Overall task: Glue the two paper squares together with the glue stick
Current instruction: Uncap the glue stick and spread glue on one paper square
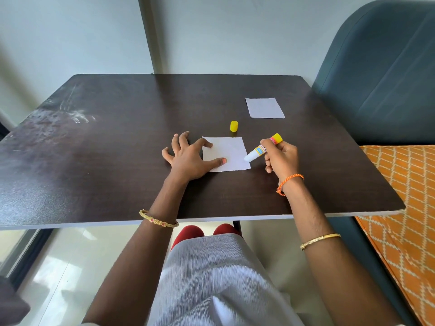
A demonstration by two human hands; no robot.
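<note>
A white paper square (229, 152) lies on the dark table (117, 137) in front of me. My left hand (188, 156) rests spread on the table, its thumb and forefinger pressing the square's left edge. My right hand (280, 156) grips an uncapped glue stick (262, 148) tilted down to the left, its white tip at the square's right edge. The yellow cap (234, 126) stands upright just behind the near square. A second white paper square (264, 108) lies flat farther back to the right.
A dark teal chair (381, 74) stands at the table's right side, with an orange patterned cloth (404, 196) below it. The table's left part shows pale scuff marks (75, 114). A grey wall is behind the table.
</note>
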